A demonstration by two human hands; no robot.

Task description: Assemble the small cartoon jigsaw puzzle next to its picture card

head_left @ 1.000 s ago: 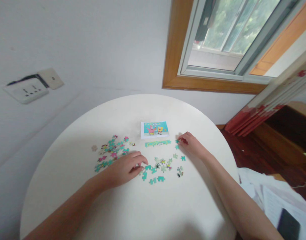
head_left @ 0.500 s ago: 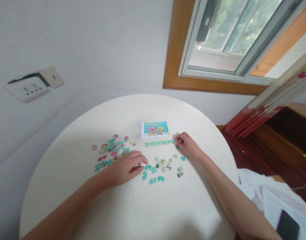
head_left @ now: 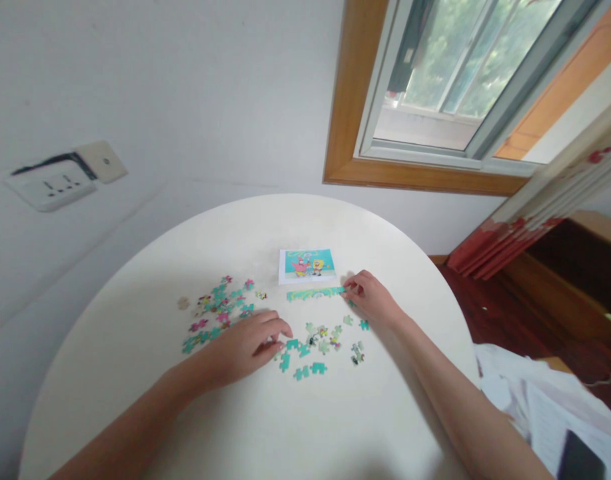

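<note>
At the right end of a joined strip of puzzle pieces (head_left: 312,294), my right hand (head_left: 370,295) pinches a teal puzzle piece (head_left: 342,290); its fingertips hide part of it. The strip lies just below a small picture card (head_left: 309,265) showing a pink and a yellow cartoon figure. My left hand (head_left: 252,339) rests on the table, fingers curved and apart, with nothing visible in them. Close to its fingertips is a teal piece (head_left: 292,344), part of a loose group spread between both hands. A denser pile of pink and teal pieces (head_left: 220,303) lies beyond my left wrist.
Everything lies on a round white table (head_left: 305,427) against the wall. A wooden-framed window (head_left: 415,175) is behind it, and a wall socket (head_left: 55,185) is at left. Papers (head_left: 560,400) and a dark phone-like object (head_left: 580,459) are beside the table at right.
The camera view has shifted slightly, so the table appears a little lower. Both hands keep nearly the same places, the right one still at the strip's end.
</note>
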